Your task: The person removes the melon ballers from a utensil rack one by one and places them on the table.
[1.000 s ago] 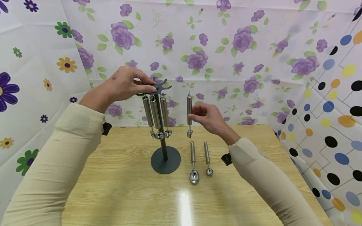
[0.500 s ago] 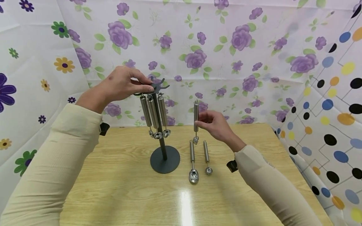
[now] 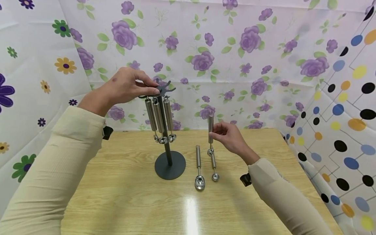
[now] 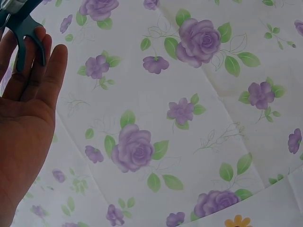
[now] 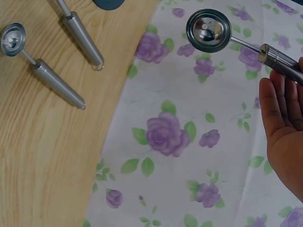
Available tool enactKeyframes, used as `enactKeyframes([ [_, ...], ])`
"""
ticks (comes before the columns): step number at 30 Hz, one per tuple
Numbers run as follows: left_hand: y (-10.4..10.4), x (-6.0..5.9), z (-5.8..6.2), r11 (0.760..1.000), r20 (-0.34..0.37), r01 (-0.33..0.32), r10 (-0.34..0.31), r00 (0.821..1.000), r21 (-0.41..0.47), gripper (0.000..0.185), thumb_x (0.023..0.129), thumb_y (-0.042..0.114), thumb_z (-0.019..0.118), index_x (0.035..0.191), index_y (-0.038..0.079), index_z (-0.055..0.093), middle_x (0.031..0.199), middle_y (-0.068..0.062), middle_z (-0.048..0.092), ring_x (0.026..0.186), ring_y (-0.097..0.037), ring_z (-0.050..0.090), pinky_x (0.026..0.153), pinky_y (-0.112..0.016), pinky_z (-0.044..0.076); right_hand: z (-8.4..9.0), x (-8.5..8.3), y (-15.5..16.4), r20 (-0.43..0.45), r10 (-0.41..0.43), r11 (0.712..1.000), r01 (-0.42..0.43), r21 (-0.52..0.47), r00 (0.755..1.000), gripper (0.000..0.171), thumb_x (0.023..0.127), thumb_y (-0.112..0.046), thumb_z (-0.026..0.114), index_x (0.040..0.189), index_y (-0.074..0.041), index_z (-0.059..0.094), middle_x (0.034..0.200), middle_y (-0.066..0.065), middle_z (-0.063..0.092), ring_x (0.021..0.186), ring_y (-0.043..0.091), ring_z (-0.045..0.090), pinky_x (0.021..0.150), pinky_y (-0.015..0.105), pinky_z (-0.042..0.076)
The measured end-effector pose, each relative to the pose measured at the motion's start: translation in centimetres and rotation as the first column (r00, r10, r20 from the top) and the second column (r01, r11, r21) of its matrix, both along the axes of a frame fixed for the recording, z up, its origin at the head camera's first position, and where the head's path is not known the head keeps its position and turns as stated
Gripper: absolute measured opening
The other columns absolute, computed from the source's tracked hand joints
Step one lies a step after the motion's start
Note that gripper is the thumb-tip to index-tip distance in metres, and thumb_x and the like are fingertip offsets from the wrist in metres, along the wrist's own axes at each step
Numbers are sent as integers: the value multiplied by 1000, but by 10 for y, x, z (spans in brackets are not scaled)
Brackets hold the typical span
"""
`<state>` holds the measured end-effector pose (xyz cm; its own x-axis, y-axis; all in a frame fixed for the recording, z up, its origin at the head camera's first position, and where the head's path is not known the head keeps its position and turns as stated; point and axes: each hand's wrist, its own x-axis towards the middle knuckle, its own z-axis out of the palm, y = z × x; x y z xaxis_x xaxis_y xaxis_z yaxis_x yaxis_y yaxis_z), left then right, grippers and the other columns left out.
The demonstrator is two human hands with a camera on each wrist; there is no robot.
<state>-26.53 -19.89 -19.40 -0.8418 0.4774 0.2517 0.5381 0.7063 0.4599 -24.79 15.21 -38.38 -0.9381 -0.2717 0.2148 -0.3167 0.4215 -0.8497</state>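
My left hand pinches the top of a dark utensil stand between thumb and fingers; its curved hooks show by the fingers in the left wrist view. Several steel-handled scoops hang on the stand's left and front side. To the right of it, my right hand holds a melon baller by its steel handle, upright with the small round bowl down. That bowl overlaps the handle of a smaller melon baller on the table; whether they touch I cannot tell. Left of that lies a larger oval scoop.
The light wooden table meets a white cloth wall with purple flowers at the back. Patterned cloths also close off the left side and the right side. Hooks at the stand's back right stick out bare.
My right hand has moved right and down, away from the stand, carrying the melon baller toward the scoops on the table. The left hand has stayed on top of the stand.
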Motion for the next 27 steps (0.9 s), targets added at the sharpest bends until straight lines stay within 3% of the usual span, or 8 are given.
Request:
enactKeyframes([
  [11,-1,-1,-1,1000,5,3,-3,1000,10,23,95,21,72,111,6,78,115,-12,69,112,-33,66,90,-48,53,-24,3,14,62,-54,999,53,14,997,20,94,-16,72,106,-2,66,98,10,68,86,20,65,76,36,55],
  [27,-1,0,0,1000,16,-5,5,1000,11,24,95,22,72,113,7,78,114,-12,69,113,-33,65,90,-49,53,-51,8,33,77,-120,993,118,31,990,25,95,-16,72,109,3,63,98,13,67,85,21,63,72,29,52],
])
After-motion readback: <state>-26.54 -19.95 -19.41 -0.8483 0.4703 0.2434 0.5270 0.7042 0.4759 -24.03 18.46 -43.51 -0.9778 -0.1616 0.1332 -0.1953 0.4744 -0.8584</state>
